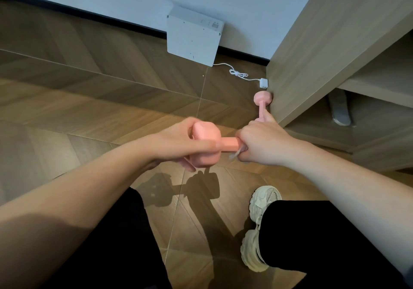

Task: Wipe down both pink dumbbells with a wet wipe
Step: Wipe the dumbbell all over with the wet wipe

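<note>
One dumbbell point(207, 142) mid-wipe: left hand point(176, 143) grips its head, right hand point(263, 145) clenches the wet wipe point(235, 154) round the handle. Second dumbbell point(262, 100), just beyond the right hand, looks next.

Cabinet point(324, 54) flanks far dumbbell point(262, 100); floor point(111, 110) leftward open.

Head-worn view, steeply downward; close over floor point(89, 110)

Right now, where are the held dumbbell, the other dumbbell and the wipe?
held dumbbell point(207, 134), head view, its left end
other dumbbell point(262, 98), head view, its far end
wipe point(235, 154), head view, loose corner under the handle
</note>
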Tool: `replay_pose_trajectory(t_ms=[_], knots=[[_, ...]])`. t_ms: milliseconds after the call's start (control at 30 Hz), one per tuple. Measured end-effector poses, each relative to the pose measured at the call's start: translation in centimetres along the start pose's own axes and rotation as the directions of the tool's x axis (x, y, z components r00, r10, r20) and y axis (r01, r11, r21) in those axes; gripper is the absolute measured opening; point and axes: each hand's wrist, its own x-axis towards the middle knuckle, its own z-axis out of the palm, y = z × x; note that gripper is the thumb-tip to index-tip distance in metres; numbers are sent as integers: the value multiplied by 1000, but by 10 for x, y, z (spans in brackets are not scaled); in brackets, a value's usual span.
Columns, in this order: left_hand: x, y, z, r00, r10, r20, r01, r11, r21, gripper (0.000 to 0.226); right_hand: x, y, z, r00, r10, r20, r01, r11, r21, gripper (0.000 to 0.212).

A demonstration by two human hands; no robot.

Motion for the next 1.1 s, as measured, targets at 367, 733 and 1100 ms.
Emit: replay_pose_trajectory(t_ms=[367, 733, 1100], knots=[[6, -1, 9, 999, 49, -15, -47, 992, 114, 63, 2, 1, -3, 999, 0, 32, 0, 1000, 11, 22], [13, 0, 14, 993, 11, -122, -3, 998, 69, 67, -1, 0, -4, 997, 53, 64, -58, 995, 86, 18], [17, 1, 13, 989, -147, 2, 147, 989, 2, 83, 5, -7, 3, 992, 41, 123, -68, 973, 223, 10]])
